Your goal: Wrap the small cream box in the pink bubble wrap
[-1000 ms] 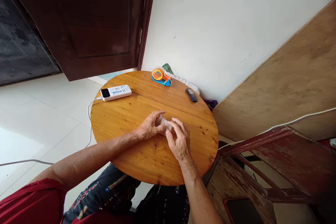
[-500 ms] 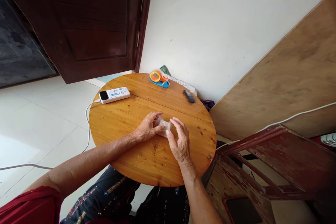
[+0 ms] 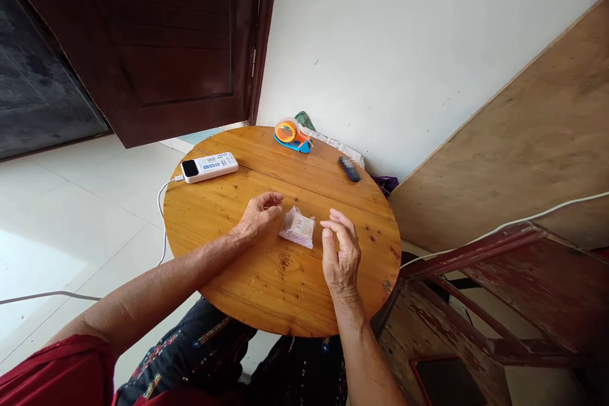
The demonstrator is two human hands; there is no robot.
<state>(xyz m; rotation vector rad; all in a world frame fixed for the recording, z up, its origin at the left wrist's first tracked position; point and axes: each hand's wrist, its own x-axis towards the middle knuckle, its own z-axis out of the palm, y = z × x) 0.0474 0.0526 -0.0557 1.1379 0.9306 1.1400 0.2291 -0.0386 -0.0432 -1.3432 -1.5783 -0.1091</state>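
Small clear plastic packet (image 3: 297, 228) lying flat on the round wooden table (image 3: 238, 279), at centre frame, with something pale and squarish inside; contents too small to make out. No hand on it. Left hand (image 3: 257, 214) resting on the tabletop just left of the packet, fingers curled loosely inward with the tips near the thumb, pinching nothing, close beside the packet's left edge but apart from it. Right hand (image 3: 340, 252) just right of the packet, raised a little on its heel, fingers loosely spread and bent, likewise empty and not touching.

Judged from this layout: packet set down and let go, squared up between the two hands, so any handling of it looks finished or paused; seal seemingly intact, nothing taken out, nothing lying loose beside it.

Farther up the frame, at the table's far edge, an orange and blue tape dispenser (image 3: 291, 136), untouched. To its lower right a small dark object (image 3: 349, 169), blurred beyond naming. At upper left of the tabletop a white power bank (image 3: 210, 167) with a white cable (image 3: 162, 216) running off the rim toward the floor.
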